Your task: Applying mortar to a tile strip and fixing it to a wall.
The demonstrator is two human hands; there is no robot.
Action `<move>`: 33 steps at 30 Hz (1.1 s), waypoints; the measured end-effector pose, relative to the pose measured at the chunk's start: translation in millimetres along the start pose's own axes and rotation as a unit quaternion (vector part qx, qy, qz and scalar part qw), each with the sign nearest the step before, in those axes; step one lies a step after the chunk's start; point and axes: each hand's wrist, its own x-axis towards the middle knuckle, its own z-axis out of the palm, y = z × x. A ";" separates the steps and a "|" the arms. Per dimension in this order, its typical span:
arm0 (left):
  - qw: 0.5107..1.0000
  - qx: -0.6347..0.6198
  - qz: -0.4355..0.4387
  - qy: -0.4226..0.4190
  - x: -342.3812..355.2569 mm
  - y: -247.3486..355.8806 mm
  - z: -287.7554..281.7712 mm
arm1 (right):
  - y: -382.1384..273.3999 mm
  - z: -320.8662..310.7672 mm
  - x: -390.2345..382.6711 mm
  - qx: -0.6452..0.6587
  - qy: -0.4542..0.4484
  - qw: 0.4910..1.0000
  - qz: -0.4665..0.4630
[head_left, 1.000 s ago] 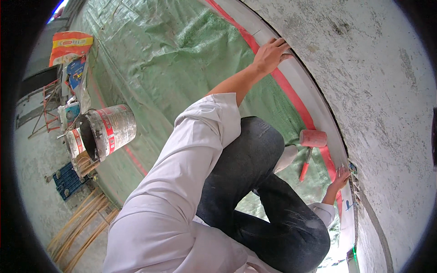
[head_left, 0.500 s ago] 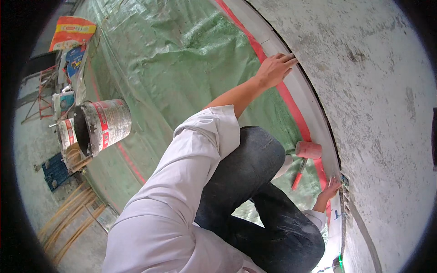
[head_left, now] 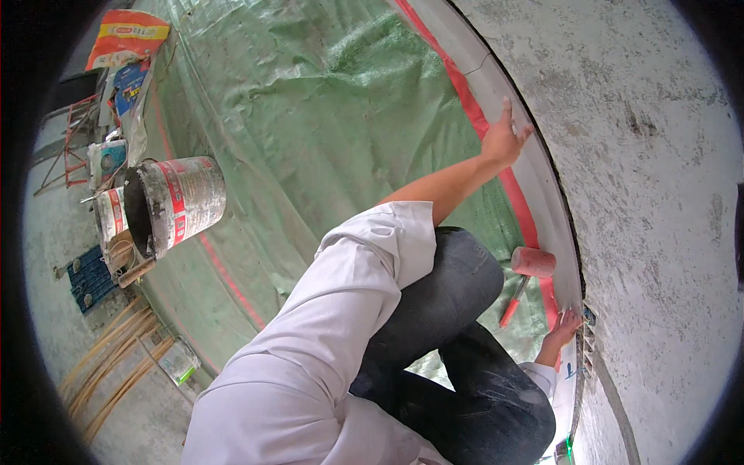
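A pale, long strip (head_left: 488, 68) runs along the mottled grey wall (head_left: 635, 170), beside green sheeting (head_left: 325, 139) with red bands. My left hand (head_left: 505, 143) rests on the upper part of this strip, fingers apart, one pointing up along it. Lower down, my right hand (head_left: 563, 332) touches the strip near a small dark piece by the wall, its fingers outstretched. Between my hands, next to my bent knee, a mallet (head_left: 533, 262) with a pinkish head and red handle lies on the sheet.
On the left are dirty buckets (head_left: 190, 198), an orange and yellow bag (head_left: 124, 35), a red metal frame (head_left: 76, 147) and a blue grid-like panel (head_left: 85, 279). Long thin light-brown rods (head_left: 108, 364) lie at the lower left.
My left hand has moved down and to the right along the strip, its index finger now extended. The whole view has shifted slightly. My right hand stays on the strip by the wall.
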 end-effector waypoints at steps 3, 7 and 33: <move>0.998 0.011 -0.051 -0.034 -2.2 14.4 0.6 | -3.5 1.0 -4.4 0.010 -0.008 1.000 -0.003; 0.995 0.013 -0.076 -0.062 0.7 20.1 -3.8 | -6.5 -3.1 -2.0 0.004 -0.015 1.000 0.000; 0.993 0.011 -0.080 -0.084 12.8 23.6 -5.5 | -11.6 -9.5 6.8 0.001 -0.029 1.000 0.005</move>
